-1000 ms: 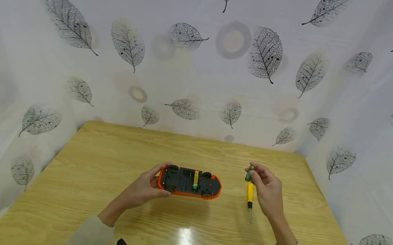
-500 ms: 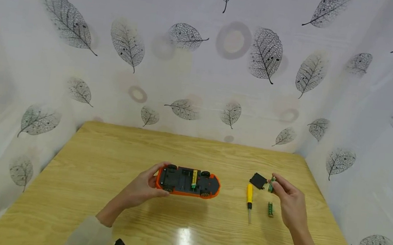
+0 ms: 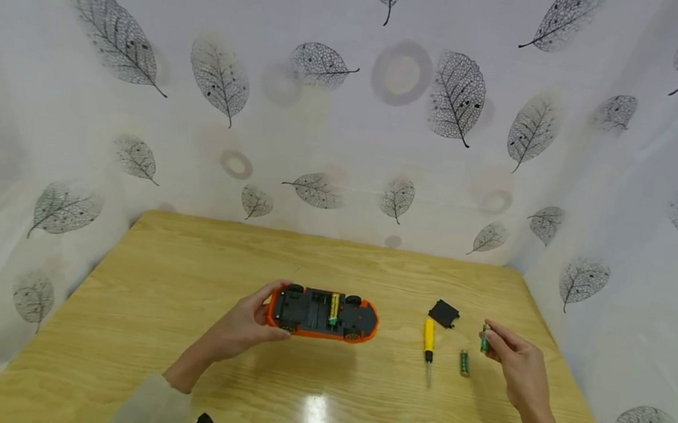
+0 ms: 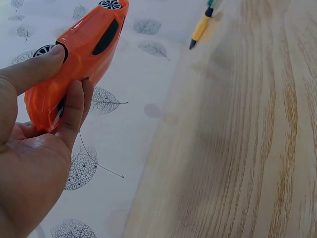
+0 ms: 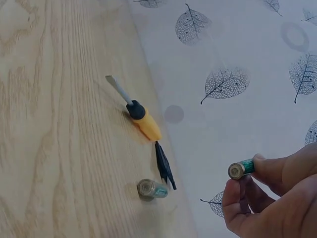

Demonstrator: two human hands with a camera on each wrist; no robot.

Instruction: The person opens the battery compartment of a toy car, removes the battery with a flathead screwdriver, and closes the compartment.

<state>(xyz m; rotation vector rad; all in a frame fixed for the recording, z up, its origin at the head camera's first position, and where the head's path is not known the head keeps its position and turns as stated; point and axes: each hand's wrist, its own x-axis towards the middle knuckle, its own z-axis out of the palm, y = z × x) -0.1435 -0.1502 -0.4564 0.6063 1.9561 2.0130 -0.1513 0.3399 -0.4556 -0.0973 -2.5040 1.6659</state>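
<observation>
Head view: orange toy car (image 3: 360,322) in the hold of the left hand (image 3: 237,329), gripped at its left end between thumb on the near side and fingers on the far side. Turned with the dark underside toward the camera, and lifted over the wooden table (image 3: 209,252). In the open recess (image 3: 318,311) of this underside, one yellow-and-green battery (image 3: 334,307), lying across the car.

Well apart from the car, pinched between thumb and fingers of the right hand (image 3: 521,372): a green battery (image 3: 484,341), raised above the table.

Between both hands, on the table: a screwdriver (image 3: 429,337) with yellow handle, its metal shaft toward the person; just beyond the handle, a black cover (image 3: 444,313); near the screwdriver, on its right, a loose battery (image 3: 464,363), also green. Contact or small gap between handle and cover: not possible to tell.

Left wrist view: glossy orange side of the car, with spoked wheel (image 4: 110,4) and dark window (image 4: 105,37).

Right wrist view: metal end of the pinched battery toward the camera.

Behind the table, whitish cloth (image 3: 337,120) with printed dark leaves. On both arms, pale sleeves (image 3: 150,406).
</observation>
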